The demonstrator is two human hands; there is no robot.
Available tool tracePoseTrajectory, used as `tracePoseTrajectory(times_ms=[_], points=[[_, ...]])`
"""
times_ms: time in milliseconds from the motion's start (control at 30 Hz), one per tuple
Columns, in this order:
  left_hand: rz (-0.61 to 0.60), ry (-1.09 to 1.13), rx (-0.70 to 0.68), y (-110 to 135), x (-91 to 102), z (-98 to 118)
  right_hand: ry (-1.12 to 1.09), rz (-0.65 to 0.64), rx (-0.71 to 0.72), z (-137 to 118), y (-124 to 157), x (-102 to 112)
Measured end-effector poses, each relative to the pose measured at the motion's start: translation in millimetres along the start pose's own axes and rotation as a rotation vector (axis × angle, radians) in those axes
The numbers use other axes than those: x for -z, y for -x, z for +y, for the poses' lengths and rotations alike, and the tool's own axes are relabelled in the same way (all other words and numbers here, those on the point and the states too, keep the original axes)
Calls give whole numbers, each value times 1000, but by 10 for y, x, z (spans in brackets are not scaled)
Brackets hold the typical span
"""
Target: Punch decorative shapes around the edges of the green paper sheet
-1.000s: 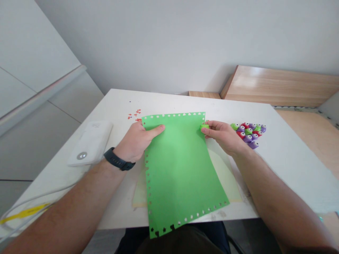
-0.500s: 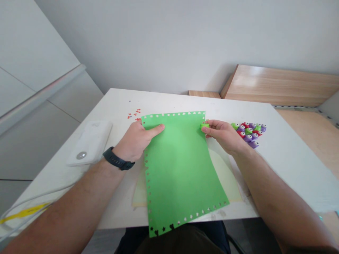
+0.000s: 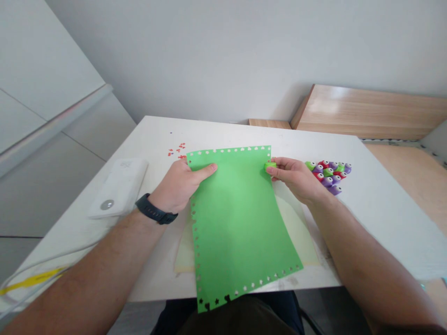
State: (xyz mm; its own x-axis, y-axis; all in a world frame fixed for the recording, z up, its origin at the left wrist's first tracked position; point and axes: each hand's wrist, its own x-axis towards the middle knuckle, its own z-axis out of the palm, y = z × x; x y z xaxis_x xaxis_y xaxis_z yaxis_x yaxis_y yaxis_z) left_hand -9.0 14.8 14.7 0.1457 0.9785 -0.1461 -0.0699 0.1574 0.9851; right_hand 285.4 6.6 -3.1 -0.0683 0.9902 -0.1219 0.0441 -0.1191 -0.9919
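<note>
A sheet of green paper is held up over the table, with small shapes punched along its top, left and bottom edges. My left hand grips its upper left side, thumb on top and fingers hidden beneath. At the upper right edge my right hand is closed on a small green craft punch, which sits over the paper's edge just below the last holes. Most of the right edge below the punch is uncut. To the right, several red, green and purple punches stand in a cluster.
Small red paper cut-outs lie behind my left hand. A white device is at the left, with a pale cable and yellow strip nearer me. Under the green sheet, pale yellow paper lies on the white table.
Almost nothing differs. Both hands keep their hold on the sheet and punch, and the sheet's lower edge has shifted very slightly.
</note>
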Motion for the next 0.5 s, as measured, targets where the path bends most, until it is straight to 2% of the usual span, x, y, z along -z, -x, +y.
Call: tracePoseTrajectory(times_ms=[500], points=[[-10, 15, -19, -14, 7, -27, 14, -4, 9, 17, -6, 3]])
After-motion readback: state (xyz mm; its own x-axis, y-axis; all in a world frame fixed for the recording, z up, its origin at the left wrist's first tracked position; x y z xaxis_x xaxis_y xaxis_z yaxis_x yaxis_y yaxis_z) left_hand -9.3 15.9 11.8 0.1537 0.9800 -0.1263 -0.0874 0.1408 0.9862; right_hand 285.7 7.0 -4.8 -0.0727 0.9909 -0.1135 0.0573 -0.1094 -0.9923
